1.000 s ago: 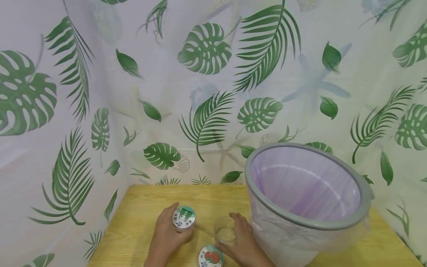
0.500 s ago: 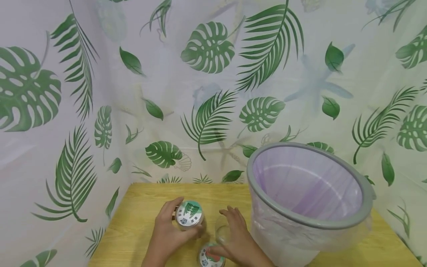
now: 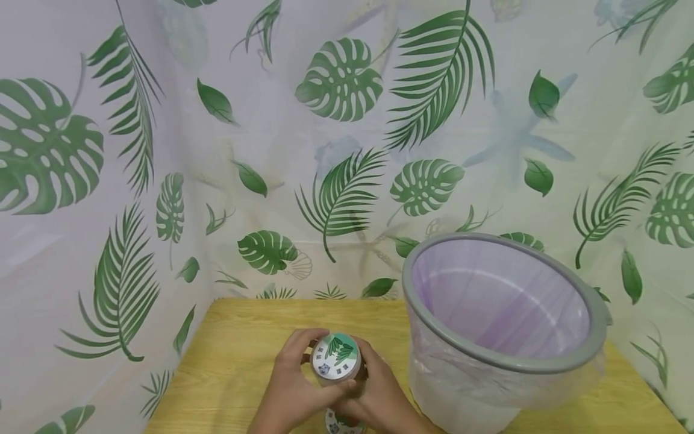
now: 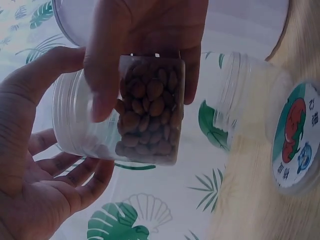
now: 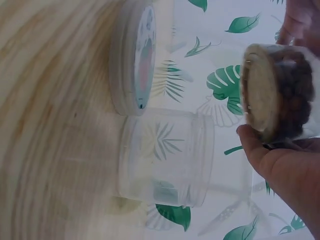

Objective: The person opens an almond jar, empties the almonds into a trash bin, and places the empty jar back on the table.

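Both hands hold a clear jar (image 4: 147, 107) partly filled with brown, almond-shaped pieces. A white and green lid (image 3: 336, 357) with a green vegetable picture tops it in the head view. My left hand (image 3: 295, 380) grips the jar's lid end, fingers curved round it. From the other side my right hand (image 3: 379, 386) holds the filled lower part; the jar's base faces the right wrist camera, raised above the table. Below the hands stands an open clear jar (image 5: 167, 157), hidden in the head view. Beside it is a lid (image 4: 296, 137) with a tomato picture.
A large grey-rimmed bin (image 3: 412, 313) lined with a translucent bag stands to the right of the hands. Underneath everything is a yellow wood-grain table (image 3: 238, 337). Leaf-patterned sheeting (image 3: 347, 199) closes off the back and sides.
The right hand has left the open jar and now holds the filled jar with the left hand. The left hand has brought that jar right, over the tomato lid.
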Demonstrator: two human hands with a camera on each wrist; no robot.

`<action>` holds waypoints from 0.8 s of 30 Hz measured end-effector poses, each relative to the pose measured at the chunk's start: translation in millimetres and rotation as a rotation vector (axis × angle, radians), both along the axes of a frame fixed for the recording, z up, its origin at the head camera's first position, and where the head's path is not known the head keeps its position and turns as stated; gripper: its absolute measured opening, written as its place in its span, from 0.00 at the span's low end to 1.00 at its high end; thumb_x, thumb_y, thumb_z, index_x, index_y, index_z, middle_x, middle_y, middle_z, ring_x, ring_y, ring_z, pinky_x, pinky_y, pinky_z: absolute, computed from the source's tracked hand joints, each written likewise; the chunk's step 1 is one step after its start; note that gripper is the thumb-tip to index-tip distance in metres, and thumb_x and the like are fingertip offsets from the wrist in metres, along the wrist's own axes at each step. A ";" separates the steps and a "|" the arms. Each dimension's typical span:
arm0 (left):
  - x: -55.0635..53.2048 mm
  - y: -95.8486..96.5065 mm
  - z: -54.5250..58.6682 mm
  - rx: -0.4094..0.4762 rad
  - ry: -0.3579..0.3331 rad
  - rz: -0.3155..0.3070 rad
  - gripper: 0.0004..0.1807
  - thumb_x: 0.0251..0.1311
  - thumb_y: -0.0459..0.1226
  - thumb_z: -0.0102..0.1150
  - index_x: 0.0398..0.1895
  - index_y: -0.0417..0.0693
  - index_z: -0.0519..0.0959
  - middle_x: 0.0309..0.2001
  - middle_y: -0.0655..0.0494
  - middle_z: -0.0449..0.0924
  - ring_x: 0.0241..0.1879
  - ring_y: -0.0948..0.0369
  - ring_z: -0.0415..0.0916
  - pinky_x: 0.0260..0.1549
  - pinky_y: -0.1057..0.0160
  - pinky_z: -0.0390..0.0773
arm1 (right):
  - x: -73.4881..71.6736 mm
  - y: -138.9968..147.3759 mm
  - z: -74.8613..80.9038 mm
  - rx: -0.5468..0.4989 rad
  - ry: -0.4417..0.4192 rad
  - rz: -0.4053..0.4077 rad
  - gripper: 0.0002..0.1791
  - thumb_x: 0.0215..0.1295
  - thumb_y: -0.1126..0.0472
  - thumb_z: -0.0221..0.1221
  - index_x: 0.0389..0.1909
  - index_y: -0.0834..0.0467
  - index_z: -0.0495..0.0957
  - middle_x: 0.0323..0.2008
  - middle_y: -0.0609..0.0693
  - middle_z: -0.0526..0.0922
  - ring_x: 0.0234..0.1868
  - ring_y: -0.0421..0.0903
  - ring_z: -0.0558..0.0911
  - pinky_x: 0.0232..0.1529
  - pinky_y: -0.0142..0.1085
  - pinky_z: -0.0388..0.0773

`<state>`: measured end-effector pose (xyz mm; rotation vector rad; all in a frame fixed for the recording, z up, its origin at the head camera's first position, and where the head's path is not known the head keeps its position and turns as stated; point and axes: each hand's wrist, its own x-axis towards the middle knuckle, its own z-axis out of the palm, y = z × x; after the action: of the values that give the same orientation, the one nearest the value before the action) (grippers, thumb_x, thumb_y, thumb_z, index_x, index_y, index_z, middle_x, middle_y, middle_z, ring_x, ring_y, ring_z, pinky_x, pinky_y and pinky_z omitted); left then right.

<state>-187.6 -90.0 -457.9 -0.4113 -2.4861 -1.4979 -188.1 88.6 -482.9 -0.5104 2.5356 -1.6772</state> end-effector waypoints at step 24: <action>-0.9 14.6 3.6 -0.055 0.072 -0.231 0.36 0.44 0.45 0.77 0.60 0.70 0.73 0.60 0.67 0.70 0.59 0.63 0.69 0.55 0.62 0.76 | -2.7 11.7 -11.4 0.012 0.009 0.033 0.36 0.51 0.37 0.70 0.61 0.35 0.68 0.57 0.36 0.76 0.55 0.37 0.79 0.53 0.30 0.78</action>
<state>-188.5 -75.4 -454.3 -0.7712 -2.4976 -1.4676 -190.7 100.4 -494.3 -0.5568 2.5272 -1.6521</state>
